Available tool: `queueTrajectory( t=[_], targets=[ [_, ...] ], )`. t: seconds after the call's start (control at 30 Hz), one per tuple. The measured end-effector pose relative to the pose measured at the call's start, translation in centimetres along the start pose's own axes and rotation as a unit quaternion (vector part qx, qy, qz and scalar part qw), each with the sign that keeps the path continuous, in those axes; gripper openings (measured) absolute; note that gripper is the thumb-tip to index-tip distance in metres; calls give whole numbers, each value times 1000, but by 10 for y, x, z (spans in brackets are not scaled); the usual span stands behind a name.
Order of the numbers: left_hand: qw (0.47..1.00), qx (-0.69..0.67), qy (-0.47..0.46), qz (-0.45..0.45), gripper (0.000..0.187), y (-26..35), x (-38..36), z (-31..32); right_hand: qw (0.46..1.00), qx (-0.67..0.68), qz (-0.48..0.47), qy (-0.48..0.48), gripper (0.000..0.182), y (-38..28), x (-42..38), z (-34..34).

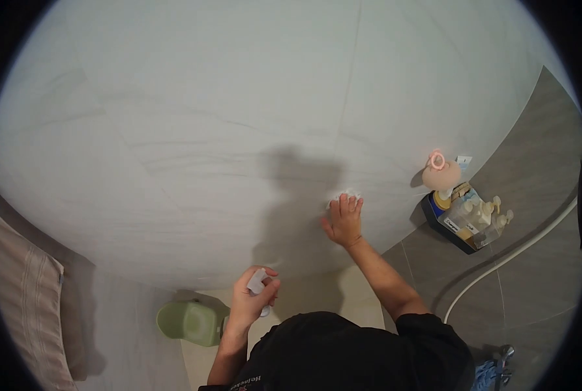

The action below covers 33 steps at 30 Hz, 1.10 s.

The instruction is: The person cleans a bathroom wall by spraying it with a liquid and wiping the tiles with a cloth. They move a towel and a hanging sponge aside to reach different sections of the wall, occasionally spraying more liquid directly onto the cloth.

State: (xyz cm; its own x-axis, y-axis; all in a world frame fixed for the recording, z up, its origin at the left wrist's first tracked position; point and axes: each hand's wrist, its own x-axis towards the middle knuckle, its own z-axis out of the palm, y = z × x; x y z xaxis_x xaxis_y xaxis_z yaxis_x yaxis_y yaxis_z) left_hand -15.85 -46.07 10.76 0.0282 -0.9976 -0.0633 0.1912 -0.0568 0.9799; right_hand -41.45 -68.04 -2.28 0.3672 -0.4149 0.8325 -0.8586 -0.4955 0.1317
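Note:
Against the pale marbled wall (206, 169), my right hand (345, 220) presses a crumpled white cloth or tissue (349, 193) with its fingertips; most of it is hidden under the fingers. My left hand (255, 296) is lower and to the left, wrapped round a white bottle (258, 281), whose lower end shows below the fingers. A dark shadow falls on the wall between and above both hands.
At right, a dark caddy (448, 228) holds several pump bottles (477, 215), beneath a round peach item (441, 176). A pale hose (512, 253) curves beside it. Lower left are a green container (199, 324) and hanging towel (27, 293). A metal tap (505, 355) is lower right.

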Motion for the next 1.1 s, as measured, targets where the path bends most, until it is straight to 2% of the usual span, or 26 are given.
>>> queueTrajectory(
  t=[0.07,0.17,0.3,0.4,0.5,0.57,0.6,0.73,0.83,0.97,1.03,1.1],
  targets=[
    [1000,3,-9,6,13,-3,0,-4,999,17,20,-42,64,15,33,-20],
    [1000,-5,-17,3,13,-10,2,-16,997,33,25,66,80,16,144,-73],
    [999,-30,-28,7,13,-12,2,-30,987,42,0,154,84,26,285,-158],
    [998,-33,-45,0,13,-12,4,-36,989,-27,35,142,83,17,339,-196],
    [998,-30,-59,-7,14,-18,8,-36,988,-16,34,153,81,14,334,-191],
    [997,-26,-70,-10,14,-20,9,-34,986,6,31,164,83,13,299,-161],
    [997,-20,-78,-12,14,-19,10,-33,984,31,28,175,86,13,271,-140],
    [995,-29,-99,7,14,-16,9,-39,995,23,81,59,84,-12,92,-34],
    [997,-26,-73,-8,13,-15,11,-45,983,67,174,-2,83,-26,-16,13],
    [996,-24,-84,0,13,-18,10,-48,976,90,199,11,85,-23,-5,5],
    [997,-18,-77,-5,13,-17,10,-53,955,113,241,133,87,-20,63,-25],
    [997,-24,-72,-3,13,-16,8,-54,952,99,228,181,86,-5,127,-64]
  ],
)
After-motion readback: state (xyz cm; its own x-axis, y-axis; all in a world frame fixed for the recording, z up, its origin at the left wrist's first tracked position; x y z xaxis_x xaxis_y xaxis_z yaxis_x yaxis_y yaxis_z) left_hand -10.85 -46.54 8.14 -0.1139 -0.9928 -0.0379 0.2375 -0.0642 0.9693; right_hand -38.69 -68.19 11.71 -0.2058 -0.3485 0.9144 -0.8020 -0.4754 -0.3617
